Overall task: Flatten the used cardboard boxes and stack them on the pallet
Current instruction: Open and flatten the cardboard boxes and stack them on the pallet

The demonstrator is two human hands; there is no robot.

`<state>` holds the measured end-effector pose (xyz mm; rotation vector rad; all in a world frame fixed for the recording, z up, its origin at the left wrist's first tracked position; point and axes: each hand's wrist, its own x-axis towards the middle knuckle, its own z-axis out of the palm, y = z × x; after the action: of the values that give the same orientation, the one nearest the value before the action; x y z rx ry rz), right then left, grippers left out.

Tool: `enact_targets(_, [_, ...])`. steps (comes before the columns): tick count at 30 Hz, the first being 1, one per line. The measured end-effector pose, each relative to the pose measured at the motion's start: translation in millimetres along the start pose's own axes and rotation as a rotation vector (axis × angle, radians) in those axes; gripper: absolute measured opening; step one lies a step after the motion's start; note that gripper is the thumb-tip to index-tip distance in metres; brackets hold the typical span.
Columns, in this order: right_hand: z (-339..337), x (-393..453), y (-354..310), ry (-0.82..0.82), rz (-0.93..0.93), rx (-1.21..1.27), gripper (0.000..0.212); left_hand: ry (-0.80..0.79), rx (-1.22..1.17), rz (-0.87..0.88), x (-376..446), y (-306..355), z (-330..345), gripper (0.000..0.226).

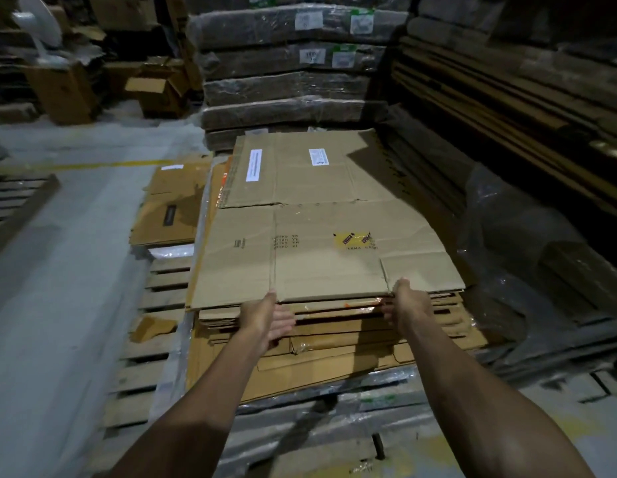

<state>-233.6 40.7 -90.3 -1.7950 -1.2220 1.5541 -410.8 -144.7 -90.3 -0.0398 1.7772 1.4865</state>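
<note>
Pallet (pixel 155 360): wooden slats, part covered by plastic film, near centre.
Stack (pixel 334 343): flattened cardboard on the pallet, edges uneven.
Top sheet (pixel 320 243): large flattened box, creased, white labels far, yellow tape right; likely light, floppy across folds, best held at the near edge, hands apart.
Left hand (pixel 265 317), right hand (pixel 408 305): each grip pinches that near edge.

Two hands: left (pixel 270 317), right (pixel 405 305), both at the near edge of one stack (pixel 320 315) of flattened boxes, sheet count unclear. One pallet (pixel 155 326) under it. Two white labels (pixel 254 165) (pixel 318 157) on the far sheet, one yellow tape patch (pixel 353 239) on the top sheet. Two open boxes (pixel 155 91) (pixel 64 91) beyond, far left.
</note>
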Motion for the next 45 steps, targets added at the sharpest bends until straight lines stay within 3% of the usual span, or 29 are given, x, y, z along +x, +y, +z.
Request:
enact_targets(8, [-22.6,-32.7,72.5,0.090,-0.006,0.083,0.035,-0.534,0.464,0.129,-13.9,-26.5,71.0,0.024])
enact_targets(11, [-38.0,-63.1,112.0,0.204,0.029,0.077,0.034,-0.694,0.632,0.169,-18.3,-46.5,82.5,0.021])
enact_targets(15, [-58.4,-118.5,157.5,0.415,0.147,0.059,0.042,-0.827,0.922,0.380,-18.5,-76.9,87.3,0.022])
enact_targets(18, [-67.3,-165.2,201.8,0.551,0.219,0.064,0.042,-0.968,1.080,0.401,-30.8,-102.2,81.9,0.019])
enact_targets(23, [-75.9,-246.7,284.4,0.746,0.361,0.160,0.054,-1.159,1.192,0.410,-78.6,-155.4,71.3,0.022])
enact_targets(26, [-88.1,-293.9,321.1,0.831,0.441,0.226,0.062,-1.276,1.233,0.405,-112.8,-197.9,70.6,0.050])
enact_targets(35, [-161.1,-348.5,432.4,0.909,0.607,0.321,0.076,-1.394,1.395,0.479,-221.0,-312.7,91.5,0.071])
enact_targets(45, [-263.8,-258.9,685.8,0.761,0.735,0.223,0.083,-1.188,1.590,0.386,-211.4,-576.8,159.5,0.087])
